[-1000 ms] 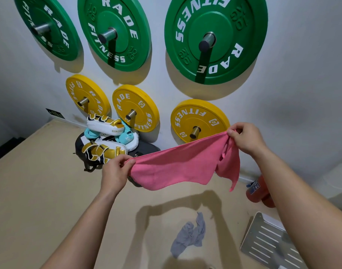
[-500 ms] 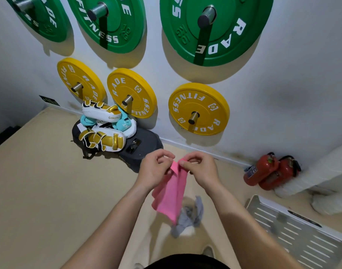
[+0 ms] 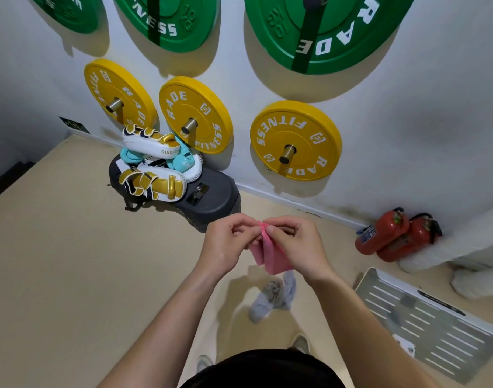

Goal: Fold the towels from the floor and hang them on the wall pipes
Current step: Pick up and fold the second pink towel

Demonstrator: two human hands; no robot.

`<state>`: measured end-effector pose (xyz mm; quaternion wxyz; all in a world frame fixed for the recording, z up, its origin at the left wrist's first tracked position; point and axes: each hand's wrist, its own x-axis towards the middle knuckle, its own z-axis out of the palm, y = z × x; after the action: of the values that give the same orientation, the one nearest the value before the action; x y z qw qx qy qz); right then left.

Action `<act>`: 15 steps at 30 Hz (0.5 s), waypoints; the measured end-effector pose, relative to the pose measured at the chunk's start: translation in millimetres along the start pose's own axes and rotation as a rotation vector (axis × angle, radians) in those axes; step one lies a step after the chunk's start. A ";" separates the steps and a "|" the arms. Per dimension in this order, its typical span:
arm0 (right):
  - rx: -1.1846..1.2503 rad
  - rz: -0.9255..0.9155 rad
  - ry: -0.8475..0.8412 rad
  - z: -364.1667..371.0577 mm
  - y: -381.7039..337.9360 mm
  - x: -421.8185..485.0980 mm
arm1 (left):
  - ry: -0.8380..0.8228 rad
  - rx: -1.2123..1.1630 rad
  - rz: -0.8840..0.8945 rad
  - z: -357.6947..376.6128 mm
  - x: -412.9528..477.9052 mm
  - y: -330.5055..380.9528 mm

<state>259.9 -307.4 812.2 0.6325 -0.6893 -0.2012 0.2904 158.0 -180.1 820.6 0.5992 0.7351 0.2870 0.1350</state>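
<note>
A pink towel (image 3: 270, 254) hangs folded in front of me, pinched at its top edge by both hands held close together. My left hand (image 3: 228, 242) grips the top corners from the left and my right hand (image 3: 295, 242) grips them from the right, fingertips almost touching. A crumpled grey towel (image 3: 273, 298) lies on the beige floor just below. Metal pipes stick out of the white wall through yellow weight plates: one to the right (image 3: 287, 154), one in the middle (image 3: 188, 126), one to the left (image 3: 114, 105).
Green plates (image 3: 337, 32) hang higher on the wall. White, gold and teal boxing pads (image 3: 153, 163) sit on a dark cushion (image 3: 211, 197) against the wall. Two red fire extinguishers (image 3: 393, 233) lie right, and a grey slatted platform (image 3: 430, 320) is at lower right.
A second ago the pink towel was stretched wide between my hands. They came together, folding it in half, and now hold it slightly lower and nearer to me. The view tilted down.
</note>
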 end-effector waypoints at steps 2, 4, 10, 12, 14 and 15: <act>0.051 0.014 -0.001 2.0 -0.8 -2.9 | 0.031 -0.025 0.013 1.4 -1.9 0.7; 0.062 0.013 0.000 3.6 -1.4 -3.7 | 0.050 -0.047 0.024 2.4 -4.1 0.5; 0.053 -0.013 -0.086 4.8 -3.9 -6.3 | 0.115 -0.048 0.053 1.5 -10.3 1.4; 0.035 -0.022 -0.088 6.3 -3.0 -6.0 | 0.119 -0.048 0.052 1.0 -12.0 2.2; 0.008 -0.031 -0.090 7.1 -3.9 -4.7 | 0.099 -0.050 0.048 -1.7 -12.5 0.8; -0.018 -0.041 -0.101 6.9 -5.5 -3.4 | 0.085 -0.042 0.054 -4.2 -12.0 -0.5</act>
<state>253.4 -303.7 818.0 0.6213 -0.6751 -0.2493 0.3099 146.0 -183.7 822.8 0.5978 0.7235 0.2893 0.1885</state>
